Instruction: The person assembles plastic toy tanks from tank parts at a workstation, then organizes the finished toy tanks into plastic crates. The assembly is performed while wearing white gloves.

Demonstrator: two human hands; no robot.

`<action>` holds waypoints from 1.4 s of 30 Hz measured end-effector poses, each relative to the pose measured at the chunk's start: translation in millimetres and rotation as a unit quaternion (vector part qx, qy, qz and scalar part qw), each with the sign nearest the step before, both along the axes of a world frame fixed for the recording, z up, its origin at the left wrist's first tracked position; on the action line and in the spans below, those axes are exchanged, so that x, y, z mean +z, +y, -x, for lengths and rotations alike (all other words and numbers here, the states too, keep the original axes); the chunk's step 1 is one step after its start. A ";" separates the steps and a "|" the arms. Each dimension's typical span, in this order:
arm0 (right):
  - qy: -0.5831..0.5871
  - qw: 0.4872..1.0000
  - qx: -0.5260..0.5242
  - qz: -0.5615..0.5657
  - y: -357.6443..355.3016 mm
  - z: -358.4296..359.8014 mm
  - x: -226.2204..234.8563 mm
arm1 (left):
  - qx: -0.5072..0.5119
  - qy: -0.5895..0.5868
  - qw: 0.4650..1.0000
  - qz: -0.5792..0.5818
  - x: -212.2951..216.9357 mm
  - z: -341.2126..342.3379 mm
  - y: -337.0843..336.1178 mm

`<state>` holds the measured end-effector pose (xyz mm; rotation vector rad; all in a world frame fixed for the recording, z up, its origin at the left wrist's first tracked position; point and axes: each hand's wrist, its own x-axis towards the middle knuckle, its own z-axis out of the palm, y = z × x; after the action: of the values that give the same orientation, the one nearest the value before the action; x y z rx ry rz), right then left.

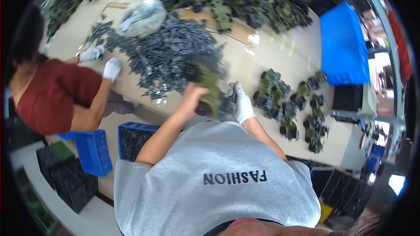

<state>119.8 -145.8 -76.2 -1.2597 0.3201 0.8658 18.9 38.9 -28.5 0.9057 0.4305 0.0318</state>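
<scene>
My left hand (pixel 192 99), bare, is closed around an olive-green plastic toy vehicle body (pixel 210 87) with dark wheel-like pieces; motion blurs its outline. Just to its right is my right hand (pixel 243 105) in a white glove, with a small dark grey plastic part (pixel 232 91) pinched at the fingertips. Beyond my hands, a wide heap of thin grey plastic parts (pixel 162 48) covers the tabletop. To the right of my right hand lie several green and dark toy vehicle bodies (pixel 271 94) in loose clusters.
A large pile of green bodies (pixel 236 0) fills the table's (pixel 284 52) far side. A clear plastic bag (pixel 143 15) rests on the grey heap. A blue bin (pixel 343 43) stands right. At left, a co-worker in red (pixel 57 91) works with gloved hands. Blue crates (pixel 94 150) stand below.
</scene>
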 end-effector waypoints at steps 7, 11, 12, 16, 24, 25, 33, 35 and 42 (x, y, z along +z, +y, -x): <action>-0.112 0.988 0.043 -0.099 -0.4 22.1 105.6 | 0.066 0.046 0.989 0.127 1.7 4.9 14.2; -0.218 0.962 0.163 0.036 -2.2 19.0 105.0 | 0.061 0.035 0.991 0.116 12.1 8.7 3.5; -0.216 0.956 0.193 0.045 -3.2 18.4 102.6 | 0.064 0.037 0.990 0.117 13.9 8.7 2.6; -0.274 0.924 0.251 0.094 -1.5 24.0 98.9 | 0.055 0.030 0.994 0.086 24.9 9.6 -2.0; -0.224 0.952 0.209 0.010 -19.5 34.7 75.8 | 0.031 0.058 0.995 0.076 48.7 5.5 -7.2; -0.220 0.953 0.206 0.010 -12.2 31.8 87.9 | 0.028 0.060 0.995 0.074 50.3 9.3 -6.3; 0.056 0.988 0.056 -0.135 -7.0 31.4 118.3 | 0.028 0.084 0.996 0.031 59.5 10.6 -23.9; 0.002 0.992 0.053 -0.112 -12.5 32.0 104.4 | 0.012 0.072 0.997 0.038 49.3 2.9 -26.3; 0.104 0.991 -0.081 0.020 -45.2 -6.2 1.7 | -0.194 0.093 0.966 -0.143 -137.5 -90.5 -54.4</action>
<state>126.0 -190.9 -74.5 -1.1642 0.6020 0.8554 109.3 -15.4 -166.0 1.2716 0.4213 -0.3602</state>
